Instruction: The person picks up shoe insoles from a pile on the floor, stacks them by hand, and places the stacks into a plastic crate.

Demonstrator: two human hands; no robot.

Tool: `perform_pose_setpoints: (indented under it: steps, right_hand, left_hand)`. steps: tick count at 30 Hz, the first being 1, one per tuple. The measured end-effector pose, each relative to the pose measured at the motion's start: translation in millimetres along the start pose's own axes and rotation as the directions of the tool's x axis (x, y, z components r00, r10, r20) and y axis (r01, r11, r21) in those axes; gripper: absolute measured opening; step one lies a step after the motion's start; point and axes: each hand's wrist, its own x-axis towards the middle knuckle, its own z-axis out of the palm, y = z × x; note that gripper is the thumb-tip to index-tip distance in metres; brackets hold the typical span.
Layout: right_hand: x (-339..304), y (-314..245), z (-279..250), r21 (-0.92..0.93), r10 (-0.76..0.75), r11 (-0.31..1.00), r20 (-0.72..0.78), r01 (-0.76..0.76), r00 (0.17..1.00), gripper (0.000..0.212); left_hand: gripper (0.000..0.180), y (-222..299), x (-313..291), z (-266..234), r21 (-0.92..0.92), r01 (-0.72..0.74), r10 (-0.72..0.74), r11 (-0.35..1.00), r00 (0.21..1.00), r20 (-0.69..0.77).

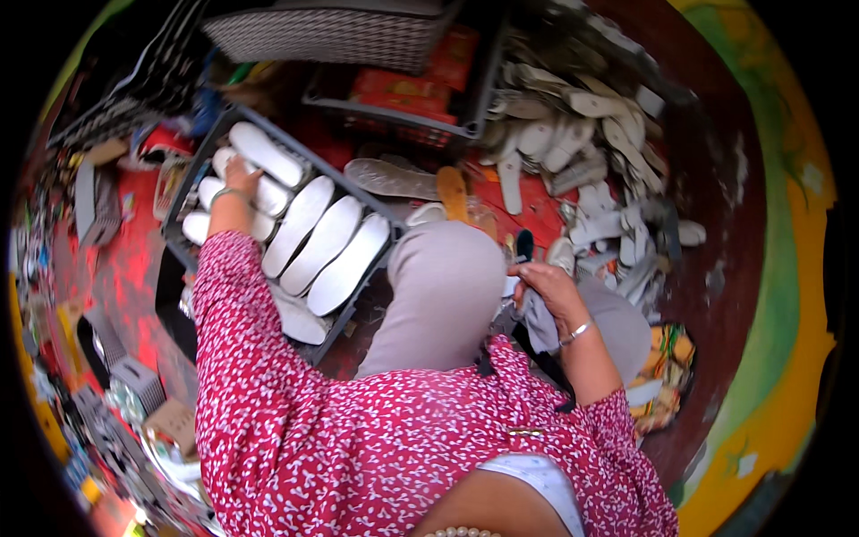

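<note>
My left hand [238,182] reaches into a dark grey plastic crate, its fingers spread over a white shoe sole [266,194] in the back row. More white soles, such as a long one [333,234] in the middle, lie side by side in the crate [370,199]. My right hand [553,294] is beside my knee, fingers bent and pinched together. Grey cloth [538,324] hangs from under these fingers and seems to be in their grip. A small pale piece shows by the fingertips, too blurred to name.
A heap of pale soles [573,134] covers the floor at the far right. Between crate and heap lie a grey patterned sole [391,178] and an orange-brown sole [452,191]. A crate with red boxes [403,93] stands at the back. Small baskets [136,380] and clutter line the left.
</note>
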Motion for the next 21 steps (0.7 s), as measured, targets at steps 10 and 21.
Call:
perform_pose_setpoints:
  steps: [10,21]
  right_hand:
    - [-16,0,-22,0.637,-0.06,0.746,-0.225,0.194,0.972,0.037]
    - [-47,33,-62,0.738,-0.352,0.535,-0.249,0.412,0.902,0.025]
  left_hand:
    - [0.039,103,-89,-31,-0.348,-0.324,0.076,0.88,0.819,-0.568]
    - [0.03,358,-347,-201,-0.612,-0.782,0.604,0.113,0.543,-0.583]
